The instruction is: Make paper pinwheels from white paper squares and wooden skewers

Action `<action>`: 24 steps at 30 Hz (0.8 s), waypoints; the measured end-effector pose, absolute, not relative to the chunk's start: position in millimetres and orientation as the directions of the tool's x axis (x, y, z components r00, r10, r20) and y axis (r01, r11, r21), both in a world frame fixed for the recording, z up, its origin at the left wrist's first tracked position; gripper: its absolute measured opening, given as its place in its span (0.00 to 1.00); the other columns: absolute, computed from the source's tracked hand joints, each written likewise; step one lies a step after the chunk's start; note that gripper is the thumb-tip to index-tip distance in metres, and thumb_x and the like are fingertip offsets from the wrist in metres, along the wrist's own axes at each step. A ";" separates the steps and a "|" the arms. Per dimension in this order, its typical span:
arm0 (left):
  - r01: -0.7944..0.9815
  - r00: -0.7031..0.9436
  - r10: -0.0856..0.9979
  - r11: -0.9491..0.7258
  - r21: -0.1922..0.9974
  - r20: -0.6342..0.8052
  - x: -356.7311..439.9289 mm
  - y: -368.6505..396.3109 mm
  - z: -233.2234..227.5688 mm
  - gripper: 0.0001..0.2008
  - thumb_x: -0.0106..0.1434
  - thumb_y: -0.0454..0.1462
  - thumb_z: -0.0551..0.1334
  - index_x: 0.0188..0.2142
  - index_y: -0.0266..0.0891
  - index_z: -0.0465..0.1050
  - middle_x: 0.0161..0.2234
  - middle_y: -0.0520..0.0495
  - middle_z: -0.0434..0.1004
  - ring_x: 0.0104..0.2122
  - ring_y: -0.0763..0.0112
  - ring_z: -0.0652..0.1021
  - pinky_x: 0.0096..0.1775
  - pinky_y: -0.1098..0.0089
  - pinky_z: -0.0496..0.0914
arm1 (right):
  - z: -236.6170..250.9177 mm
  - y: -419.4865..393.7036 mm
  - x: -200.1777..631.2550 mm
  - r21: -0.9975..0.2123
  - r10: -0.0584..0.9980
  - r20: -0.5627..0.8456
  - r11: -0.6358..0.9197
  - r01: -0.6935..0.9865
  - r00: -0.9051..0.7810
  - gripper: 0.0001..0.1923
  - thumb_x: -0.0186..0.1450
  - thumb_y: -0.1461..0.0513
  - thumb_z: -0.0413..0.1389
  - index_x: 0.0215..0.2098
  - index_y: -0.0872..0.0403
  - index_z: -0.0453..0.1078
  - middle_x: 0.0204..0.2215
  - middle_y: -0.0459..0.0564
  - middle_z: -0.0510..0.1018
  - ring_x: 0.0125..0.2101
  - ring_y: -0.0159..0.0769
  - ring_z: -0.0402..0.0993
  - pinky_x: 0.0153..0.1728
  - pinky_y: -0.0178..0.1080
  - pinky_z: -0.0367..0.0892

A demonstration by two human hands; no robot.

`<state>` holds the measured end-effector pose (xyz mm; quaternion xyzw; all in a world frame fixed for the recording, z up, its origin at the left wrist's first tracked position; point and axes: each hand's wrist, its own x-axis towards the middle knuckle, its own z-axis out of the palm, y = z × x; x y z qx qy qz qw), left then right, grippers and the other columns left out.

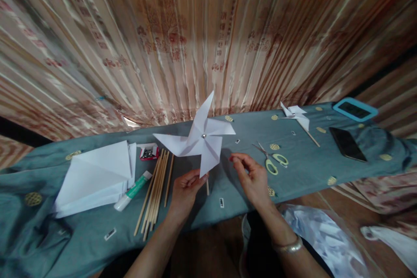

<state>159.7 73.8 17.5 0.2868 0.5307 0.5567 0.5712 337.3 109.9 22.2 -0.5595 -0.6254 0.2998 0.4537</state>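
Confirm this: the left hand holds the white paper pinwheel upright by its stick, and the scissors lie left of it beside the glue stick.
Wrong on the scissors: the head view shows them right of the pinwheel, beyond the right hand. The left hand does hold it by its stick; the glue stick lies left.

Your left hand (185,189) is raised with fingers pinched closed; your right hand (252,176) hovers beside it, fingers loosely curled, empty.
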 end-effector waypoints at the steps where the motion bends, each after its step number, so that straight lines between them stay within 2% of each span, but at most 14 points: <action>1: -0.323 -0.177 0.939 0.229 0.918 -0.296 160.2 73.4 16.2 0.17 0.41 0.43 0.76 0.31 0.38 0.83 0.31 0.44 0.84 0.37 0.59 0.82 0.47 0.62 0.72 | 22.7 115.5 341.9 -0.880 0.955 0.272 0.199 0.430 0.115 0.13 0.68 0.55 0.52 0.44 0.52 0.74 0.39 0.52 0.83 0.38 0.40 0.78 0.42 0.41 0.71; 5: -0.280 -0.142 0.940 0.262 0.924 -0.309 164.1 72.1 9.8 0.16 0.41 0.43 0.76 0.30 0.39 0.83 0.30 0.45 0.84 0.34 0.61 0.81 0.44 0.64 0.73 | 26.4 130.6 353.7 -0.850 0.887 0.393 0.250 0.463 0.242 0.19 0.67 0.54 0.54 0.52 0.54 0.70 0.48 0.57 0.79 0.44 0.42 0.76 0.46 0.44 0.70; 9: -0.263 -0.131 0.944 0.263 0.928 -0.304 167.7 71.1 5.6 0.15 0.39 0.43 0.76 0.27 0.39 0.83 0.29 0.45 0.84 0.31 0.63 0.81 0.40 0.65 0.73 | 29.9 130.9 355.9 -0.829 0.873 0.437 0.297 0.475 0.218 0.17 0.66 0.55 0.55 0.50 0.53 0.72 0.44 0.55 0.81 0.41 0.40 0.77 0.46 0.43 0.70; 15: -0.243 -0.145 0.952 0.229 0.942 -0.269 168.5 70.3 7.7 0.15 0.39 0.42 0.76 0.27 0.39 0.83 0.28 0.46 0.84 0.31 0.62 0.80 0.39 0.65 0.73 | 30.7 122.4 351.2 -0.880 0.921 0.348 0.257 0.398 0.175 0.10 0.64 0.56 0.58 0.40 0.53 0.76 0.31 0.49 0.82 0.31 0.37 0.77 0.38 0.40 0.71; 24: -0.229 -0.201 0.952 0.183 0.956 -0.231 162.1 74.1 11.0 0.14 0.38 0.41 0.75 0.27 0.39 0.83 0.28 0.44 0.84 0.31 0.62 0.81 0.40 0.64 0.74 | 22.2 121.1 340.4 -0.986 0.982 0.166 0.164 0.025 0.086 0.12 0.58 0.56 0.62 0.39 0.53 0.75 0.33 0.49 0.84 0.33 0.36 0.79 0.39 0.40 0.72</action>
